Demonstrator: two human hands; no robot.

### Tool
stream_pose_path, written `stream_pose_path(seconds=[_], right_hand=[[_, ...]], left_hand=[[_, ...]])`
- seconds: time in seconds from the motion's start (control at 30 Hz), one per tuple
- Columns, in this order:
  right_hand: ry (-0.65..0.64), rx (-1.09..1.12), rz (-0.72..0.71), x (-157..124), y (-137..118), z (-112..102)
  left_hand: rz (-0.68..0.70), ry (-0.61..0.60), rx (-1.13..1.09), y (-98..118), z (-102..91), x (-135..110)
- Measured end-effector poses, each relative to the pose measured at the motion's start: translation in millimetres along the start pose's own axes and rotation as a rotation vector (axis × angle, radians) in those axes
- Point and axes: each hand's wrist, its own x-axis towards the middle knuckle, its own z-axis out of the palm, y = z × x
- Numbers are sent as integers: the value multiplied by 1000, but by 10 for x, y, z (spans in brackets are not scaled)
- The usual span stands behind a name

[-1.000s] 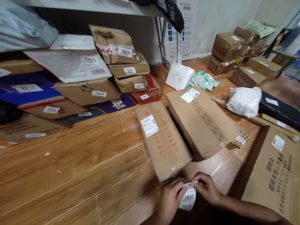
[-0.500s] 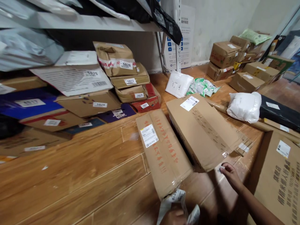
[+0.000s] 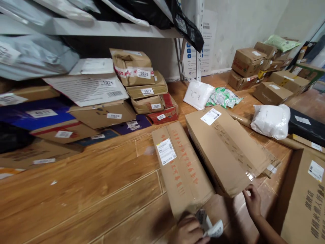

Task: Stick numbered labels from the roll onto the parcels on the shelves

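Note:
My left hand (image 3: 189,232) is at the bottom edge, closed on a strip of white number labels (image 3: 212,227) beside the near end of a long cardboard box with red lettering (image 3: 181,166). My right hand (image 3: 251,200) reaches to the near corner of a second, larger cardboard box (image 3: 225,149). Its fingers are curled against the taped box edge, and whether a small label sits between them is hidden.
Numbered parcels (image 3: 142,84) are stacked under a shelf (image 3: 101,28) at the left. White bags (image 3: 271,120), a green packet (image 3: 223,96) and more boxes (image 3: 254,61) lie at the back right. A big printed carton (image 3: 307,200) stands at my right on the wooden floor (image 3: 88,193).
My hands have parted: the right hand left the label strip and moved up right to the larger box's corner. The left hand stays low with the strip. The view has tilted up slightly.

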Motion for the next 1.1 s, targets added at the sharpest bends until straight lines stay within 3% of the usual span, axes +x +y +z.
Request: stream_pose_path(seconds=[0.1, 0.17, 0.3, 0.37, 0.5, 0.63, 0.77, 0.9, 1.0, 1.1], right_hand=[[-63, -96, 133, -183, -418, -106], [-166, -53, 167, -403, -958, -170], [-813, 203, 11, -861, -2429, -182], [-973, 251, 67, -996, -3177, -115], [-1016, 295, 249, -1133, -4506, -14], [-1052, 372, 316, -1273, -5748, -175], [-1185, 397, 243, -1412, -6866, -510], [-1305, 442, 86, -1589, -7754, -931], [-1387, 530, -114, -1756, -8285, -1332], [-1414, 664, -343, -1950, -8686, -1709]], left_hand=[[-67, -4, -52, 208, -392, 221], [-196, 18, -93, 437, -727, 351], [-512, 105, -216, 1041, -1516, 549], [-616, 175, -286, 1390, -1929, 640], [-931, 471, -446, 2152, -2726, 875], [-1179, 771, -689, 3002, -3479, 1201], [-1162, 1032, -704, 3853, -4196, 1520], [-1113, 1209, -467, 4626, -4765, 1637], [-1076, 1303, -279, 5148, -4996, 1586], [-1066, 1443, -128, 5565, -5097, 1483]])
